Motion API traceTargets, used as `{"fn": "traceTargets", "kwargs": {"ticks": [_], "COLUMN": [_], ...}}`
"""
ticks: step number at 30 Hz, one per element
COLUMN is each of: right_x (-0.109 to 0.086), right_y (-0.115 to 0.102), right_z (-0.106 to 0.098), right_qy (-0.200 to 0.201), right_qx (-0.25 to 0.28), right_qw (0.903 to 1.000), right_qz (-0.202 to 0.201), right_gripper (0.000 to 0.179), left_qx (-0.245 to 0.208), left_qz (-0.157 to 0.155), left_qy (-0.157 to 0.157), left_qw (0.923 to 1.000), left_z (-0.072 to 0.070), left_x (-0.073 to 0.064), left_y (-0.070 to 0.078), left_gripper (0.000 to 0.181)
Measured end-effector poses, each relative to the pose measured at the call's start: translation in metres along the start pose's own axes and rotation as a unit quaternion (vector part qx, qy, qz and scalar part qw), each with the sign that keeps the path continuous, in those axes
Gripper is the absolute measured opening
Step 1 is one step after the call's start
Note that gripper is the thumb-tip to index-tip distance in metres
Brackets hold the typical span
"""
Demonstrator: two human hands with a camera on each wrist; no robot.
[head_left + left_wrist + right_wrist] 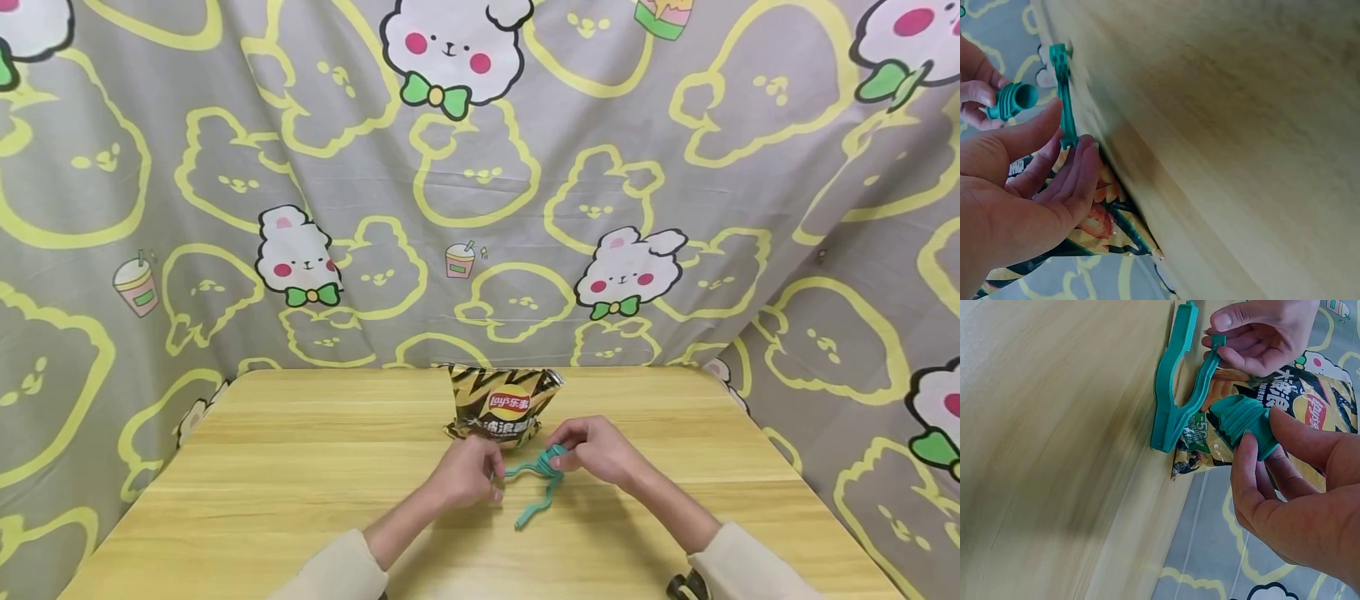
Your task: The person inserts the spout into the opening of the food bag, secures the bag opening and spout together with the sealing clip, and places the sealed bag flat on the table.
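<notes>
A green bag clip (pixel 552 463) with a threaded round spout (pixel 1241 425) is between my hands, its two long arms (pixel 1172 375) spread in a V. My right hand (pixel 596 450) grips it at the spout, thumb on one side and fingertips on the other. The spout's round opening shows in the left wrist view. My left hand (pixel 468 471) is at the tip of one clip arm (pixel 1065 100), fingers fairly straight and touching it, thumb apart from the fingers. Just behind both hands, a black-and-gold Lay's chip bag (pixel 501 404) stands on the table.
The light wood table (pixel 300 450) runs back to a grey curtain (pixel 495 192) with cartoon bears and rabbits, which also hangs along both sides. By the right sleeve a small dark object (pixel 686 587) shows at the bottom edge.
</notes>
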State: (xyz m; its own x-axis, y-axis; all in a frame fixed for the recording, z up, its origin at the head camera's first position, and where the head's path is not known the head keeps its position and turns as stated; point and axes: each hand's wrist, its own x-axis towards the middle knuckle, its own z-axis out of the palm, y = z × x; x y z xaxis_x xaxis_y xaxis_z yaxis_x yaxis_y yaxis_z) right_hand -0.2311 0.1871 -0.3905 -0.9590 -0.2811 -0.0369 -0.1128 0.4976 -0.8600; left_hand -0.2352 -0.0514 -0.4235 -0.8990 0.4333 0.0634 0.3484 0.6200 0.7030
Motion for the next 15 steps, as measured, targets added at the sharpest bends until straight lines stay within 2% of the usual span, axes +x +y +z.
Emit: {"fn": "traceTargets", "kwargs": {"ticks": [15], "right_x": [-0.0013], "right_y": [0.0061], "right_z": [-0.0024], "right_qy": [0.003], "right_qx": [-0.009], "right_qw": [0.9999], "right_qz": [-0.006], "right_gripper": [0.019], "left_qx": [0.017], "left_qz": [0.001], "left_qy": [-0.012], "left_qw": [0.9998], "left_z": [0.0012], "left_x": [-0.0014], "left_y": [-0.0011], "left_gripper": [0.022]}}
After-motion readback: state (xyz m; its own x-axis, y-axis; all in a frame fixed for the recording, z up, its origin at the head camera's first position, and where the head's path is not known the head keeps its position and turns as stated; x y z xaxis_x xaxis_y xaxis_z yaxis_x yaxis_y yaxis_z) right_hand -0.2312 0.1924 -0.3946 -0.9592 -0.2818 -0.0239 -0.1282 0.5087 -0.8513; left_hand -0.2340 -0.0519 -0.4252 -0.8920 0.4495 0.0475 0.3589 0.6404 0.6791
